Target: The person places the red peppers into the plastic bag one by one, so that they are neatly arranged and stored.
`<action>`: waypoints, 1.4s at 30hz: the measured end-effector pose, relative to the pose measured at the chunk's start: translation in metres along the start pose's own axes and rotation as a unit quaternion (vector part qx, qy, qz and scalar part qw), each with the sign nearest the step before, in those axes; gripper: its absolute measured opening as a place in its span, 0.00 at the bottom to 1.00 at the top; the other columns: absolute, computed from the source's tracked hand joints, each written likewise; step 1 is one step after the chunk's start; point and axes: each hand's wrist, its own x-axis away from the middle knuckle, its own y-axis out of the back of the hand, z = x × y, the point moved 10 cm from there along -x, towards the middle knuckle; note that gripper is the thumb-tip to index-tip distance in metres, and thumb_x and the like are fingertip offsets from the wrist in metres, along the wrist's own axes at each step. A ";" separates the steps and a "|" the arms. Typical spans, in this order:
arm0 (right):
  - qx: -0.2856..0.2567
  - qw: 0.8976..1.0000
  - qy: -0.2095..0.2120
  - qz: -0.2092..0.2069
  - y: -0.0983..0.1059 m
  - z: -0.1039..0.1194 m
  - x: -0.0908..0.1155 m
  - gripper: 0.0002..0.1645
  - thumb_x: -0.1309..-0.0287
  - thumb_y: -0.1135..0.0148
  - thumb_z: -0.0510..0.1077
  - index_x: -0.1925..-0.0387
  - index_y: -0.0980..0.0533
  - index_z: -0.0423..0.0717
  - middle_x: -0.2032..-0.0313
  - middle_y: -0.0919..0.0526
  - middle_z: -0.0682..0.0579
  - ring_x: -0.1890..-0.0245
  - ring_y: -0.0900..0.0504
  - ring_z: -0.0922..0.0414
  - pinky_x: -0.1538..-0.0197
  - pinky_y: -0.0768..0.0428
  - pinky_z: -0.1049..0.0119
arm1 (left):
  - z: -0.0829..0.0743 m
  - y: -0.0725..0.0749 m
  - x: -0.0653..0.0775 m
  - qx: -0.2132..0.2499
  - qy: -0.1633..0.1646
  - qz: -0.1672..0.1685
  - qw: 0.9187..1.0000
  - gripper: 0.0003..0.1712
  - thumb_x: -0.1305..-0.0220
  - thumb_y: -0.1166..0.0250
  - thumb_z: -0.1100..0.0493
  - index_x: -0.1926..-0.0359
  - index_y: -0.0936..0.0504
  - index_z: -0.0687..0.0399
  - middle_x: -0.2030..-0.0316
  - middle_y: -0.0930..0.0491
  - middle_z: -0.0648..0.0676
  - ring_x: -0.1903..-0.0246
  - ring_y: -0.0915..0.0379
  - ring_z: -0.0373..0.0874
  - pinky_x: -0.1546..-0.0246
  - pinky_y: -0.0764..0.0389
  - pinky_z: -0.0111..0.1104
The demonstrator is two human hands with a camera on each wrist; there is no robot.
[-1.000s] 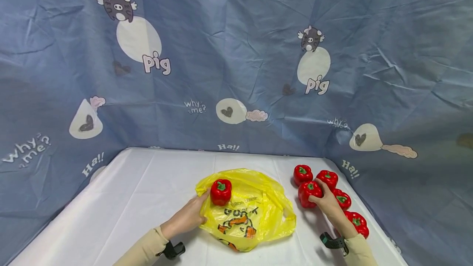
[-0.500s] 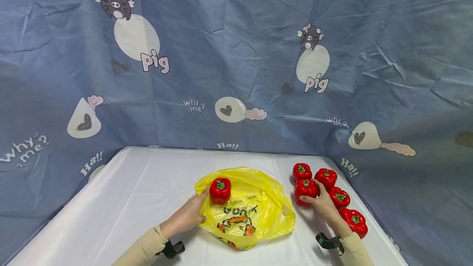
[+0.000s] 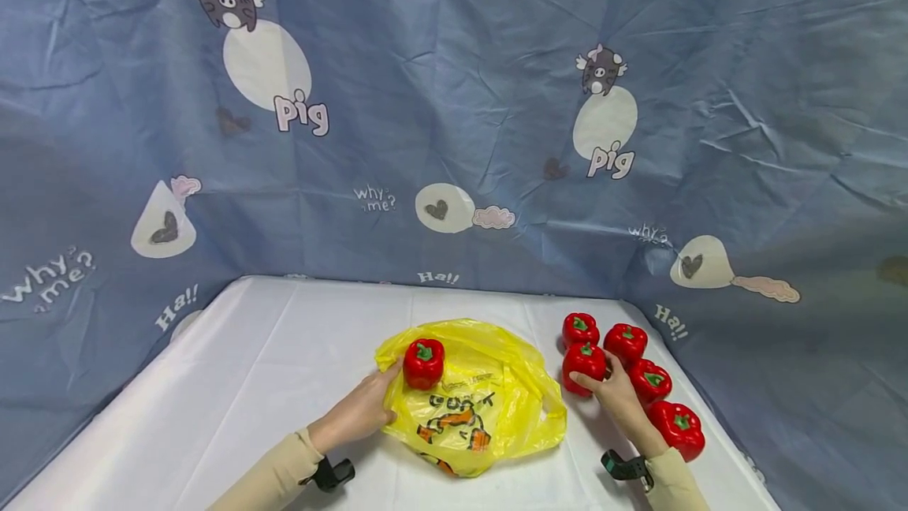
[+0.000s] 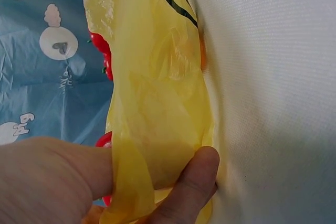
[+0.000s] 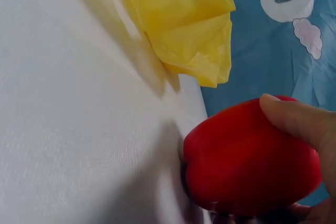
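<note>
My left hand [image 3: 360, 408] grips the left edge of a yellow plastic bag [image 3: 528, 424] with printed lettering and an orange figure. In the left wrist view, the thin bag film [image 4: 157, 98] passes between thumb and fingers. One red bell pepper [image 3: 423, 373] with a green stem sits at the bag's left part, beside those fingers. To the right of the bag, my right hand [image 3: 623, 399] holds another red bell pepper [image 3: 583, 375], thumb on one side. The right wrist view shows this pepper [image 5: 247, 156] close to the white cloth, its far-side fingers mostly hidden.
Several more red bell peppers stand along the table's right side: one at the back [image 3: 580, 328], one beside it [image 3: 626, 344], others nearer, including the front one [image 3: 677, 430]. White cloth [image 3: 284, 353] covers the table. A blue printed curtain [image 3: 454, 117] hangs behind.
My right hand has shifted slightly left with its bell pepper, away from the others at the right. The left hand stays on the bag's edge.
</note>
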 end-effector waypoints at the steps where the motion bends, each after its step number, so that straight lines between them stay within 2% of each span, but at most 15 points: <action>1: 0.000 1.000 0.001 -0.003 0.001 0.000 0.000 0.67 0.54 0.30 0.63 0.26 0.58 0.37 0.29 0.48 0.33 0.32 0.44 0.37 0.31 0.42 0.37 | -0.001 0.001 0.000 -0.002 -0.002 -0.001 1.000 0.50 0.55 0.32 0.75 0.29 0.44 0.71 0.32 0.40 0.70 0.34 0.42 0.66 0.38 0.31 0.53; 3: 0.003 1.000 0.001 -0.005 0.002 0.000 0.000 0.67 0.52 0.31 0.62 0.27 0.58 0.36 0.30 0.48 0.32 0.32 0.44 0.36 0.32 0.41 0.37 | -0.001 0.002 -0.001 -0.004 -0.004 -0.002 1.000 0.49 0.54 0.32 0.75 0.29 0.43 0.71 0.32 0.40 0.70 0.33 0.42 0.65 0.37 0.32 0.53; 5: 0.005 1.000 0.001 -0.008 0.003 0.000 0.000 0.66 0.52 0.31 0.62 0.27 0.58 0.35 0.31 0.47 0.32 0.33 0.44 0.36 0.32 0.41 0.36 | -0.002 0.002 -0.001 -0.003 -0.006 -0.002 1.000 0.50 0.55 0.33 0.75 0.29 0.44 0.71 0.32 0.40 0.71 0.33 0.42 0.65 0.39 0.29 0.51; 11: 0.009 1.000 0.004 -0.012 0.001 -0.002 -0.001 0.67 0.54 0.30 0.64 0.27 0.57 0.36 0.31 0.46 0.32 0.33 0.43 0.36 0.33 0.39 0.37 | 0.000 0.000 -0.002 0.003 -0.001 0.001 1.000 0.51 0.56 0.32 0.76 0.29 0.44 0.71 0.32 0.41 0.72 0.35 0.39 0.65 0.53 0.21 0.42; 17: 0.023 0.999 0.015 -0.022 0.003 -0.001 -0.003 0.68 0.54 0.31 0.67 0.28 0.55 0.33 0.32 0.43 0.31 0.34 0.40 0.36 0.33 0.39 0.37 | 0.001 0.000 -0.002 -0.002 -0.006 -0.001 1.000 0.51 0.56 0.32 0.75 0.30 0.44 0.72 0.32 0.40 0.71 0.34 0.41 0.65 0.46 0.23 0.45; 24: 0.027 0.999 0.005 -0.022 0.003 0.001 -0.002 0.68 0.54 0.31 0.66 0.28 0.55 0.33 0.32 0.44 0.30 0.34 0.41 0.35 0.34 0.38 0.37 | -0.002 0.002 -0.002 -0.005 -0.008 -0.003 1.000 0.51 0.55 0.32 0.75 0.29 0.44 0.71 0.32 0.40 0.70 0.33 0.41 0.64 0.41 0.26 0.50; 28: 0.024 0.999 -0.004 -0.024 0.004 0.003 0.002 0.68 0.54 0.31 0.65 0.27 0.56 0.33 0.32 0.44 0.31 0.34 0.41 0.35 0.34 0.38 0.37 | -0.003 0.006 -0.002 -0.023 -0.003 -0.013 1.000 0.51 0.56 0.30 0.73 0.29 0.43 0.69 0.33 0.37 0.69 0.42 0.30 0.58 0.53 0.22 0.42; 30: 0.020 1.000 -0.006 -0.023 0.004 0.005 0.003 0.68 0.54 0.31 0.65 0.27 0.57 0.34 0.31 0.44 0.31 0.34 0.41 0.35 0.34 0.37 0.38 | -0.004 0.009 -0.002 -0.034 -0.002 -0.022 0.999 0.50 0.57 0.30 0.72 0.30 0.41 0.68 0.35 0.34 0.69 0.51 0.27 0.53 0.63 0.25 0.37; 31: 0.019 1.000 -0.006 -0.023 0.004 0.007 0.004 0.68 0.53 0.31 0.65 0.27 0.57 0.34 0.31 0.45 0.31 0.34 0.41 0.35 0.34 0.37 0.38 | -0.005 0.011 -0.002 -0.041 -0.003 -0.027 0.999 0.50 0.57 0.30 0.71 0.30 0.40 0.68 0.35 0.33 0.69 0.54 0.27 0.50 0.64 0.25 0.36; 33: 0.020 1.000 -0.003 -0.024 0.005 0.011 0.005 0.67 0.53 0.32 0.64 0.27 0.57 0.34 0.31 0.44 0.31 0.34 0.41 0.35 0.34 0.37 0.38 | -0.004 0.013 -0.002 -0.032 0.001 -0.031 0.999 0.49 0.56 0.31 0.72 0.30 0.40 0.68 0.36 0.32 0.69 0.64 0.23 0.47 0.71 0.23 0.33; 36: 0.024 0.999 0.005 -0.028 0.007 0.017 0.006 0.65 0.52 0.32 0.63 0.27 0.56 0.35 0.31 0.44 0.31 0.34 0.40 0.36 0.34 0.37 0.38 | -0.005 0.013 -0.001 -0.001 0.006 -0.028 1.000 0.48 0.54 0.34 0.73 0.29 0.41 0.67 0.36 0.33 0.71 0.80 0.25 0.42 0.83 0.23 0.31; 38: 0.024 0.999 0.008 -0.029 0.008 0.020 0.007 0.64 0.51 0.32 0.62 0.27 0.56 0.35 0.31 0.44 0.31 0.34 0.40 0.36 0.33 0.37 0.39 | -0.004 0.012 -0.001 0.024 0.011 -0.023 0.999 0.48 0.54 0.37 0.75 0.28 0.43 0.66 0.36 0.34 0.73 0.89 0.30 0.39 0.90 0.25 0.30; 42: 0.016 0.999 0.006 -0.027 0.009 0.025 0.009 0.65 0.51 0.32 0.62 0.26 0.57 0.36 0.30 0.45 0.32 0.33 0.41 0.36 0.33 0.37 0.38 | -0.006 0.012 0.000 0.034 0.011 -0.024 0.999 0.48 0.53 0.38 0.76 0.28 0.43 0.66 0.36 0.34 0.73 0.90 0.32 0.38 0.91 0.27 0.30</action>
